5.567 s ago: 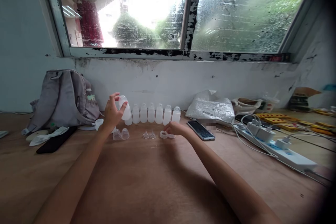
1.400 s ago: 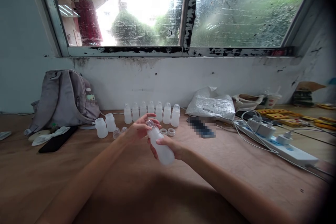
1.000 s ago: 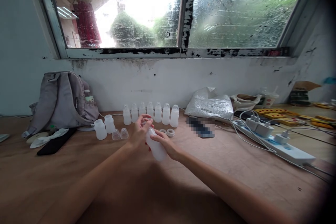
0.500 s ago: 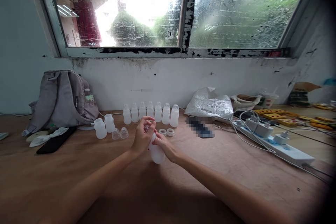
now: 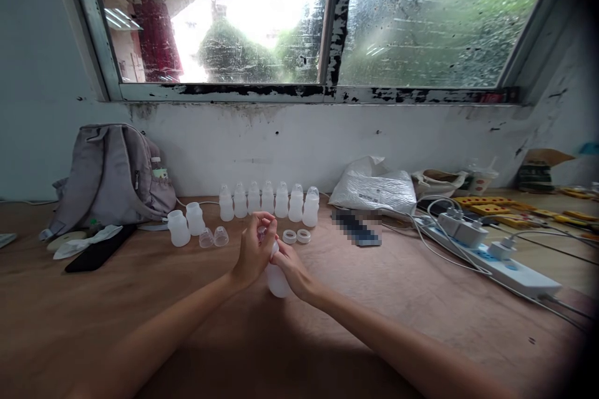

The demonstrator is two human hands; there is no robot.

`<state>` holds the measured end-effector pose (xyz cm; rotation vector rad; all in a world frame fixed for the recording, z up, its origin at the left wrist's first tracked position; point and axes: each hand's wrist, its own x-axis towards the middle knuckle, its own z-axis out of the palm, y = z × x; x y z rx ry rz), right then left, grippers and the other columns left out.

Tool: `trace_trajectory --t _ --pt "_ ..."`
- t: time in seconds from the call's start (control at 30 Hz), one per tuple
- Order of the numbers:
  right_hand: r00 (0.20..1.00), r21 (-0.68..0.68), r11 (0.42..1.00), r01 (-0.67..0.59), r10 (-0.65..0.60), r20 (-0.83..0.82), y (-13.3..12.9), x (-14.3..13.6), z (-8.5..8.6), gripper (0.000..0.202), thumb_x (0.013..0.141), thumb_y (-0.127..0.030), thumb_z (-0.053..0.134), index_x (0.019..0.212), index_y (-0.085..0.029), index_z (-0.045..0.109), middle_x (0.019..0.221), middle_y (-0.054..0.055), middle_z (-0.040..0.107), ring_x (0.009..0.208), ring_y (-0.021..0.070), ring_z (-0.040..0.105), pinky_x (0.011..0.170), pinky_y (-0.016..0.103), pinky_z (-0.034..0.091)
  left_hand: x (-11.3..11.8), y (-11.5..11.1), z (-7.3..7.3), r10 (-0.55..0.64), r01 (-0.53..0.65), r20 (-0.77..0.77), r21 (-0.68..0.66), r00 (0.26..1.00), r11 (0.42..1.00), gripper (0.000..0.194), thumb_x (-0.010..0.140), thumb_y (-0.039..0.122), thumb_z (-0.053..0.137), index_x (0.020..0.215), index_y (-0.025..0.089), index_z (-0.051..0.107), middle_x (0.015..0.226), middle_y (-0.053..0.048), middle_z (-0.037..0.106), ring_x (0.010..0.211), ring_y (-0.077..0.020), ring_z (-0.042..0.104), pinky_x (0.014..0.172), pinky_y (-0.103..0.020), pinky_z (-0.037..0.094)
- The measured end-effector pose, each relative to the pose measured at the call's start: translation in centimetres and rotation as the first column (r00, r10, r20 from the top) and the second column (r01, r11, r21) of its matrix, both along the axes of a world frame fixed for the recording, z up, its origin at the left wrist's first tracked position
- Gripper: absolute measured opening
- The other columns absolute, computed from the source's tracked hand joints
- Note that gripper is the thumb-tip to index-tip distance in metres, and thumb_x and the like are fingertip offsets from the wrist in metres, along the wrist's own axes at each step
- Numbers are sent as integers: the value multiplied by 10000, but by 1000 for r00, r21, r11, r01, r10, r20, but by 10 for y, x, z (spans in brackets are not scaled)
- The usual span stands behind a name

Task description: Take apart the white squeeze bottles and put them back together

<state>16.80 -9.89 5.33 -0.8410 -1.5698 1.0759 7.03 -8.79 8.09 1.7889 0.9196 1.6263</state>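
Note:
A frosted white baby bottle is between my hands, its base low over the table. My left hand is closed round the top of the bottle, where a bit of clear plastic shows between the fingers. Round the neck and upper body, my right hand is closed too. Just beyond the hands lie two white collar rings. Two clear domed caps are to the left, beside two open bottles without tops. Several capped bottles stand in a row behind.
On the left are a grey backpack, a black flat case and a white tissue. To the right lie a partly blurred phone, a silvery plastic bag and a white power strip with cables. Yellow pieces lie farther right.
The bottle in my hands has tipped a little more upright and its base sits slightly lower. My left hand has turned slightly about its top. The other bottles have stayed put.

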Motion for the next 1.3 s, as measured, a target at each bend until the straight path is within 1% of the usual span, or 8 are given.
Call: trace_trajectory --t 0.33,0.53,0.73,0.9,1.0,1.13,1.2,1.3 --pt "990 -286 954 -92 57 -128 3 -1 -2 104 628 -236 407 696 -165 443 593 -15 423 541 113 381 491 227 289 0 12 0 -147 177 190 -149 971 973 207 789 345 449 925 191 426 580 48 463 508 -93 497 503 -205 416" --pt "988 -210 970 -123 100 -115 1 0 5 115 612 -207 416 708 -166 466 634 -13 461 579 117 397 513 228 289 0 3 6 -58 61 97 -28 994 998 144 794 317 458 875 198 460 641 34 496 562 -88 521 537 -197 411" --pt "989 -243 962 -126 103 -103 0 1 12 101 599 -211 408 683 -169 448 615 -16 443 555 112 379 500 232 281 -2 9 9 -154 174 190 -93 970 980 168 796 330 450 899 199 428 569 53 465 509 -87 495 496 -191 413" --pt "995 -242 965 -103 96 -39 2 3 17 79 607 -207 415 671 -169 442 625 -17 434 568 110 373 500 229 284 0 10 8 -154 183 226 -115 962 976 171 791 332 457 899 203 430 588 47 471 525 -89 506 510 -196 425" --pt "995 -200 975 -95 100 17 3 6 14 80 629 -216 423 686 -168 452 653 -16 440 594 110 378 511 223 284 -2 8 13 -92 110 224 -67 970 992 151 780 329 474 868 207 450 623 38 484 551 -86 519 522 -190 424" --pt "991 -268 960 -79 105 84 3 7 4 74 657 -245 426 656 -170 421 636 -20 432 577 105 377 507 221 269 -20 19 29 51 -56 327 7 944 998 149 762 326 491 853 211 465 630 38 496 550 -81 522 536 -188 419" --pt "991 -293 953 -70 101 91 4 7 2 77 662 -248 424 652 -173 416 638 -23 423 578 104 375 511 221 266 -35 32 38 42 -37 403 -20 914 999 164 748 309 496 876 216 455 624 43 490 553 -85 522 557 -202 430" --pt "994 -273 960 -59 82 72 7 7 1 68 666 -237 417 682 -175 440 666 -25 427 609 107 383 534 221 272 -57 55 42 -23 39 433 -27 901 999 220 696 222 504 910 215 452 731 30 502 689 -97 550 656 -220 438"
